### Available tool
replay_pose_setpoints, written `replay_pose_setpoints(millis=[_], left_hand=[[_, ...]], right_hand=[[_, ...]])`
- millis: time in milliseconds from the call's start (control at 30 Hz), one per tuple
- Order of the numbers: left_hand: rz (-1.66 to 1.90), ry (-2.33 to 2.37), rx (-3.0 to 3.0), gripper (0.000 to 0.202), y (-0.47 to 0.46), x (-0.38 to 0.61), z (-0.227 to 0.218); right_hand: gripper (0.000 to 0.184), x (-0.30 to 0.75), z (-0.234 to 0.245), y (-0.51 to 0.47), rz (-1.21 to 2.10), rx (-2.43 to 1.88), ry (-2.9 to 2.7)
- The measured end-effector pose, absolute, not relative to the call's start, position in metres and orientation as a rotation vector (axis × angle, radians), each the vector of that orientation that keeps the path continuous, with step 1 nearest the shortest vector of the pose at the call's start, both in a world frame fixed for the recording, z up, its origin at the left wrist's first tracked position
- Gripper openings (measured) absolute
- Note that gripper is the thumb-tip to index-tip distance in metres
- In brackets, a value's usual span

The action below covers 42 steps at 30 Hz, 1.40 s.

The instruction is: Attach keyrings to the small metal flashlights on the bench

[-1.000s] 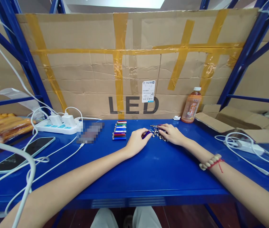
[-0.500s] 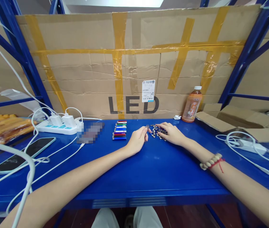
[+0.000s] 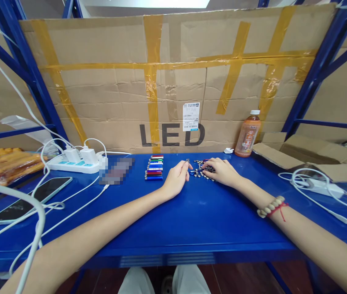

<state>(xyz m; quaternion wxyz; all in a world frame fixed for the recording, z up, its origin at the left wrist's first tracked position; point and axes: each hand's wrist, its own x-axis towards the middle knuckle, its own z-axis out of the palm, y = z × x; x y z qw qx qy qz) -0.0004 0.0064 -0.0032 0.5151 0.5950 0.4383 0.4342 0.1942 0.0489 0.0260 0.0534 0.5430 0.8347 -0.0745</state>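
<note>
My left hand (image 3: 175, 178) is closed in a pinch with its fingertips upward. A small shiny metal piece (image 3: 187, 161) sticks up from between the thumb and forefinger; its exact kind is too small to tell. My right hand (image 3: 221, 171) lies palm down over a loose pile of small shiny metal pieces (image 3: 198, 174), its fingers spread and touching them. Part of the pile is hidden under that hand. Left of my left hand, several small coloured metal tubes (image 3: 154, 168) lie stacked in a neat column, in red, green, white and blue.
On the left stand a white power strip (image 3: 75, 165), a phone (image 3: 29, 201) and loose white cables. Toward the right are a drink bottle (image 3: 248, 134), an open cardboard box (image 3: 317, 165) and a coiled white cable (image 3: 325, 188). A large cardboard sheet (image 3: 115, 94) backs the blue table (image 3: 173, 222).
My left hand has shifted slightly left, away from the pile, with the small piece now raised upright. My right hand's fingers have moved a little over the pile, exposing more pieces.
</note>
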Motion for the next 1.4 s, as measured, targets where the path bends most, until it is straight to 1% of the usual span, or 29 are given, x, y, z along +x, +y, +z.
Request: replay_pose_setpoints(millis=[100, 167, 233, 333, 400, 467, 533, 667, 733, 900, 1000, 1133, 1267, 1400], left_hand=[[1.05, 1.093, 1.408, 0.031, 0.006, 0.0, -0.003], [1.044, 1.123, 1.389, 0.031, 0.007, -0.001, -0.004], [1.04, 1.136, 1.384, 0.032, 0.007, -0.001, -0.004], [1.044, 1.126, 1.392, 0.032, 0.007, -0.001, -0.005], [1.048, 1.119, 1.398, 0.032, 0.007, 0.0, -0.004], [1.044, 1.122, 1.4, 0.031, 0.007, 0.0, -0.004], [1.031, 1.132, 1.4, 0.031, 0.007, 0.0, -0.004], [1.016, 1.144, 1.409, 0.031, 0.007, 0.0, -0.004], [1.02, 1.143, 1.411, 0.031, 0.007, 0.0, -0.005], [1.006, 1.145, 1.409, 0.031, 0.006, 0.0, -0.004], [1.007, 1.152, 1.416, 0.031, 0.006, 0.0, -0.003], [1.011, 1.151, 1.422, 0.03, 0.007, -0.001, -0.002], [0.994, 1.164, 1.431, 0.03, 0.006, -0.001, -0.001], [0.985, 1.171, 1.429, 0.031, 0.006, -0.001, -0.002]], right_hand=[[0.016, 0.194, 0.027, 0.048, -0.217, 1.657, 2.545], [0.021, 0.193, 0.028, 0.047, -0.249, 1.679, 2.583], [0.029, 0.19, 0.03, 0.045, -0.367, 1.649, 2.693], [0.038, 0.182, 0.03, 0.042, -0.591, 1.396, 2.9], [0.035, 0.177, 0.028, 0.04, -0.636, 1.233, 2.946], [0.03, 0.174, 0.026, 0.039, -0.617, 1.181, 2.925], [0.027, 0.174, 0.026, 0.039, -0.557, 1.22, 2.877], [0.026, 0.178, 0.03, 0.041, -0.359, 1.388, 2.732], [0.027, 0.18, 0.031, 0.041, -0.311, 1.421, 2.691], [0.033, 0.176, 0.029, 0.038, -0.352, 1.372, 2.723], [0.033, 0.175, 0.026, 0.038, -0.414, 1.288, 2.745], [0.026, 0.176, 0.028, 0.04, -0.417, 1.254, 2.769], [0.017, 0.175, 0.034, 0.039, -0.361, 1.342, 2.739], [0.013, 0.171, 0.04, 0.037, -0.292, 1.42, 2.694]])
